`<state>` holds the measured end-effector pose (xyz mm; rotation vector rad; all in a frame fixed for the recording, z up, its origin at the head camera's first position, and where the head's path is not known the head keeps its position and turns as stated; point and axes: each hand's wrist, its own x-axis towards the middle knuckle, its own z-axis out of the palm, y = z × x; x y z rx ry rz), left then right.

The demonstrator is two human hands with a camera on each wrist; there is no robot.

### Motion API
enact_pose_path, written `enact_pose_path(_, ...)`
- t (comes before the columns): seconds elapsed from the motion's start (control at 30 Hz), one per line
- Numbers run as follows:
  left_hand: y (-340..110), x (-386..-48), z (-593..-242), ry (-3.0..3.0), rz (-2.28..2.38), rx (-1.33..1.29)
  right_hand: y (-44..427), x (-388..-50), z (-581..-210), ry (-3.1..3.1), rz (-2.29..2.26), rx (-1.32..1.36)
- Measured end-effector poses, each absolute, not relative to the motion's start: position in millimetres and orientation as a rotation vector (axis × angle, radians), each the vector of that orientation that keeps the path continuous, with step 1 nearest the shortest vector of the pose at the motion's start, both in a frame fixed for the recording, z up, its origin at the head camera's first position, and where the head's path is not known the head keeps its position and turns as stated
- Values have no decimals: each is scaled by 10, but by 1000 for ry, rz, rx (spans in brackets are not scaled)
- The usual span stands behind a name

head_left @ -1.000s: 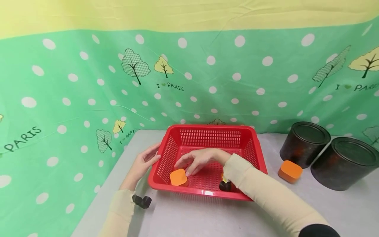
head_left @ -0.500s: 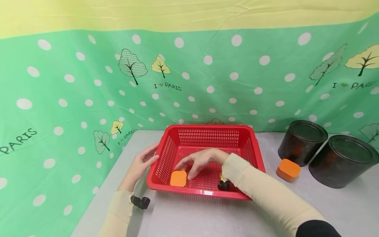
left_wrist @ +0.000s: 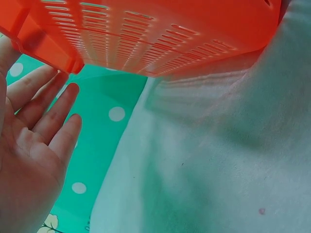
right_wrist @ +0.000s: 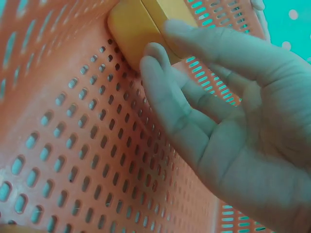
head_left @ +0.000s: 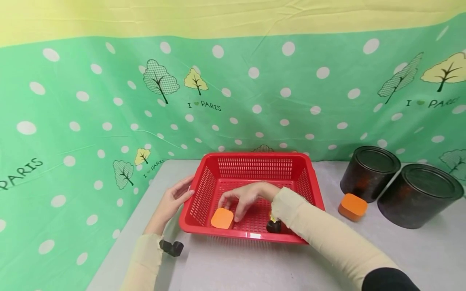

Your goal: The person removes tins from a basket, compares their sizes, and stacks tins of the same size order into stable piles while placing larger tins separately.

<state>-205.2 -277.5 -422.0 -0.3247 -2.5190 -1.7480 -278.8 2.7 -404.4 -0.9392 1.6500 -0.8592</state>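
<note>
In the head view, my right hand (head_left: 247,198) reaches down inside a red plastic basket (head_left: 251,234). Its thumb and fingers curl about an orange rounded-square block (head_left: 222,218) at the basket's near left corner. Thumb and fingertips meet the block (right_wrist: 138,34) in the right wrist view, where it looks tilted. My left hand (head_left: 174,202) rests against the basket's left outer side, near the rim. Seen from the left wrist, the left hand (left_wrist: 39,126) has loosely extended fingers beside the basket wall (left_wrist: 146,34).
A second orange block (head_left: 353,207) lies on the table right of the basket. Behind it stand a black can (head_left: 369,173) and another black can (head_left: 420,198). A small black-and-yellow thing (head_left: 274,225) sits near my right wrist. A green dotted curtain (head_left: 233,101) hangs behind.
The right fingers have closed in around the orange block, which has turned and shifted slightly right. The left hand stays at the basket. The whole view drifts slightly.
</note>
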Motion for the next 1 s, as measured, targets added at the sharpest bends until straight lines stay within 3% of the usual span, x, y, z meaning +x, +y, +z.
enact_pose_path(0.47,-2785,-2054,-4225,-2500,-1765,-344,44,-2817,-4027,1742,-673,-1072)
enact_pose_path(1.0,-2765,-2037,-4209,-2526,-1746,-316,72,-2811,-3918,1817,-815,-1046)
